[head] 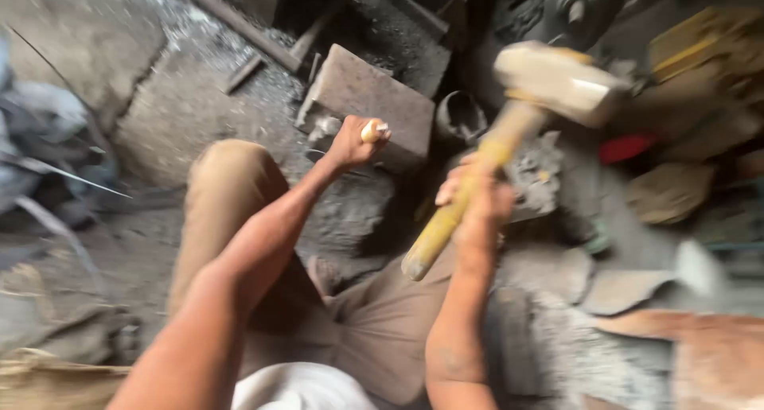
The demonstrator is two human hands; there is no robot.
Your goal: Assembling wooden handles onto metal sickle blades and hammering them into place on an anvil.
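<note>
My right hand [476, 197] grips the yellow wooden handle of a heavy hammer [509, 132], whose pale blocky head is raised at the upper right and blurred by motion. My left hand [354, 142] is closed around a small pale rod-like piece [372, 129], held over the near edge of a grey stone block [374, 100]. I am seated on the ground with my knees, in brown trousers, spread below the hands.
Dusty grey ground with ash and rubble surrounds me. A dark round pot [460, 117] sits beside the block. Metal scraps and a red item [625, 147] lie right; thin rods [64, 175] and cloth lie left. A long bar [239, 24] runs at the top.
</note>
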